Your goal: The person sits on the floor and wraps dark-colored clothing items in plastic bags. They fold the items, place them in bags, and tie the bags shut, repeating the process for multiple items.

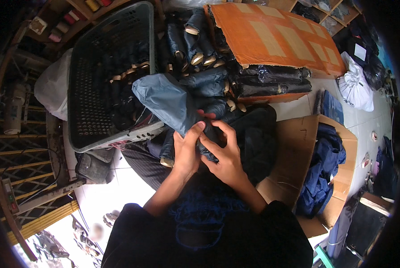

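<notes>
Both my hands grip a piece of thin blue-grey fabric (164, 96) in front of my chest. Its upper end flares out loosely toward the left, while the lower part is bunched into a narrow roll between my fingers. My left hand (187, 145) wraps the roll from the left, thumb pressed on top. From the right, the fingers of my right hand (224, 154) close around its lower end. Just beyond lie several dark rolled fabric bundles (204, 80) with pale ends, piled together. Another bundle's pale end (166, 162) shows beside my left wrist.
A black perforated plastic basket (88, 111) holding dark bundles stands at the left. An orange cardboard box (276, 38) with dark packages lies at the far right. Nearer on the right, an open brown carton (289, 152) contains navy fabric (323, 169). White sacks (358, 85) rest farther right.
</notes>
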A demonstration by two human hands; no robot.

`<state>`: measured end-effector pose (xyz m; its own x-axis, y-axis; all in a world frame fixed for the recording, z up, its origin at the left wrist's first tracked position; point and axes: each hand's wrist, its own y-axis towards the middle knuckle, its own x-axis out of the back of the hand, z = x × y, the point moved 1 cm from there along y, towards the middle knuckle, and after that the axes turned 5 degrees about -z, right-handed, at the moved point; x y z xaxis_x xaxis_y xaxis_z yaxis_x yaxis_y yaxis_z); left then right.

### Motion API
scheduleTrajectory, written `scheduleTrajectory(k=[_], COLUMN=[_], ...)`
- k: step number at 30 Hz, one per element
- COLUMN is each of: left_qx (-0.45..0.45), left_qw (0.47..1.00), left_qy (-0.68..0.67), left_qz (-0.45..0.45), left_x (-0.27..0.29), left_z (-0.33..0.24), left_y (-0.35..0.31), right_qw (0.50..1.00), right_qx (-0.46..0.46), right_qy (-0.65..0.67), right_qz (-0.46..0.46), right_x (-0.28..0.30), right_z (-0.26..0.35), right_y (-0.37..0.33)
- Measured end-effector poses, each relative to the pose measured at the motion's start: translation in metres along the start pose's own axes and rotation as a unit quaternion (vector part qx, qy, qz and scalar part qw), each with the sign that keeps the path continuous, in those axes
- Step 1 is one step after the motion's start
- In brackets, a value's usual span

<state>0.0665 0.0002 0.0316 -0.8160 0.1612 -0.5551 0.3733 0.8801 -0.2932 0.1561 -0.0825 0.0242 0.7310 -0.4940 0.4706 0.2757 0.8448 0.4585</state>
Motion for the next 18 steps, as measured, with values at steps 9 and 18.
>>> scheduleTrajectory(k=[9,18], left_qx=[-0.039,-0.030], left_qw=[0.991,0.982], left_qy=[0.049,0.130], left_qz=[0.120,0.134], left_x=[0.011,0.003], left_z=[-0.009,-0.017], left_y=[0.008,0.011], right_qw=[0.859,0.885], right_qx=[-0.300,-0.292], right_qy=[0.411,0.359], right_qz=[0.062,0.053], right_x=[0.010,-0.004], right_z=[-0.023,-0.016], right_y=[0.013,0.012])
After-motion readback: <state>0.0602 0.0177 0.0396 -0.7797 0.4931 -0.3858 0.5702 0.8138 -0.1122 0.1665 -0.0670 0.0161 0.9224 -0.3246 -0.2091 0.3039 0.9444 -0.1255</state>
